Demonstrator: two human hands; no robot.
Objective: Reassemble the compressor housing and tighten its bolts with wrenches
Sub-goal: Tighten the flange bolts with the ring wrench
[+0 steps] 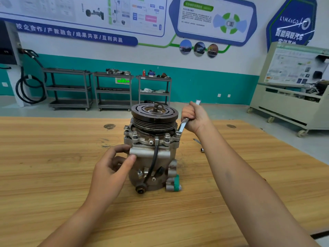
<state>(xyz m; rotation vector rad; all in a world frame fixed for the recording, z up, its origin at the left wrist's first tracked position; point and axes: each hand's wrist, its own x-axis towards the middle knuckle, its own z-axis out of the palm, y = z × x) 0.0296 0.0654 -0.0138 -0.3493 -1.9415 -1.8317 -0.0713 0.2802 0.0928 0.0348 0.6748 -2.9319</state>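
Behind the bench, a teal-and-white wall (195,81) carries posters (213,20) cut off at the top edge, with grey shelf carts (114,90) below. On the wooden table (53,166) the compressor (160,157) stands upright near the middle, pulley (154,113) on top, its far side hidden. The left hand (110,170) grips its side, fingers curled, thumb pressed to the front. The right hand (195,118) is wrapped round a wrench (182,125), hiding most of the handle; the wrench's end sits on a flange bolt (178,134). A small socket (202,150) lies beside the right forearm.
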